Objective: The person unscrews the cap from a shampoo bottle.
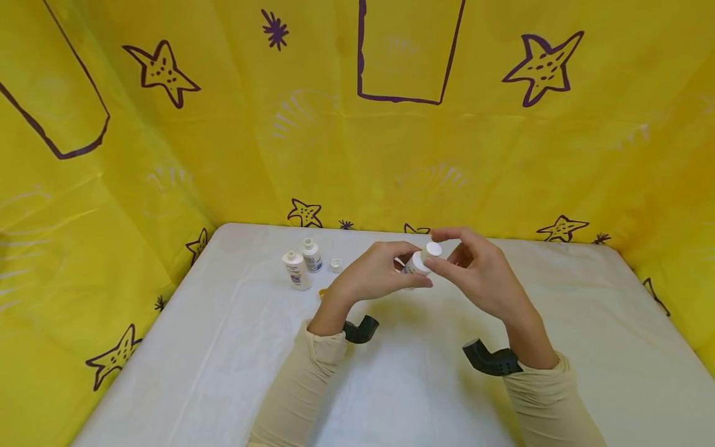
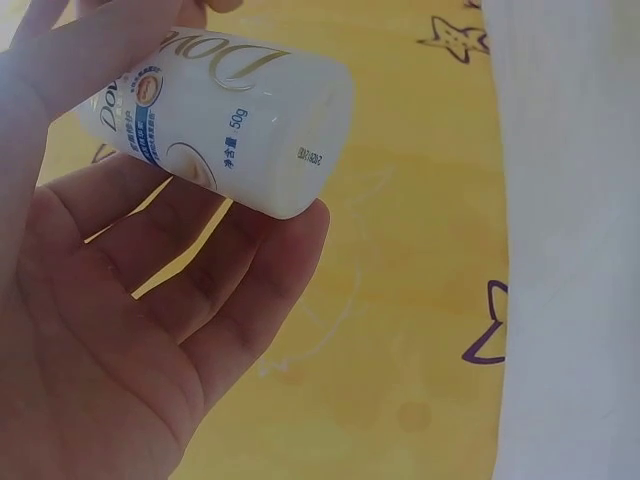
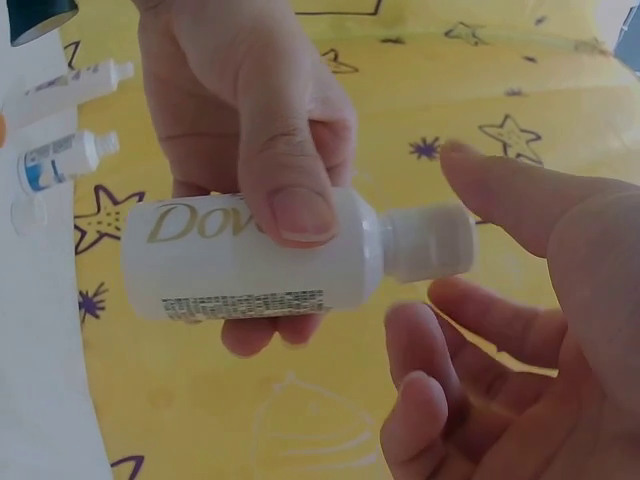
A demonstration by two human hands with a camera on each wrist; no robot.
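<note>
My left hand [image 1: 380, 267] holds a small white Dove lotion bottle [image 3: 240, 290] around its body, raised above the table. In the right wrist view the bottle lies sideways, with its white cap [image 3: 432, 242] pointing toward my right hand [image 1: 483, 273]. That hand's thumb and fingers are spread around the cap; a gap shows between the thumb [image 3: 500, 195] and the cap. The left wrist view shows the bottle's base [image 2: 315, 150] and blue and gold print, with the capped end hidden by my left hand.
Two white bottles without caps, one [image 1: 296, 271] in front and another [image 1: 312, 256] behind, stand on the white-covered table [image 1: 223, 372] at left. A loose white cap [image 1: 336, 266] lies beside them. An orange item [image 1: 322, 293] is partly hidden by my left wrist. Yellow patterned cloth surrounds the table.
</note>
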